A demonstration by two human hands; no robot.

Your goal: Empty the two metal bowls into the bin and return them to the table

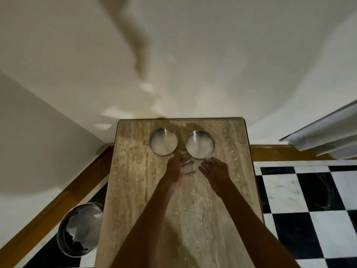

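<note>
Two round metal bowls stand upright side by side at the far end of the stone table: the left bowl and the right bowl. Both look shiny inside; I cannot make out any contents. My left hand lies just in front of the gap between them, fingers spread, holding nothing. My right hand hovers close to the right bowl's near rim, fingers apart, with nothing in it. A round metal bin with a white liner stands on the floor left of the table.
The table's far end is against a cream wall. A wooden skirting board runs along the wall on the left. Black and white checkered floor lies to the right. A grey curtain hangs at the far right.
</note>
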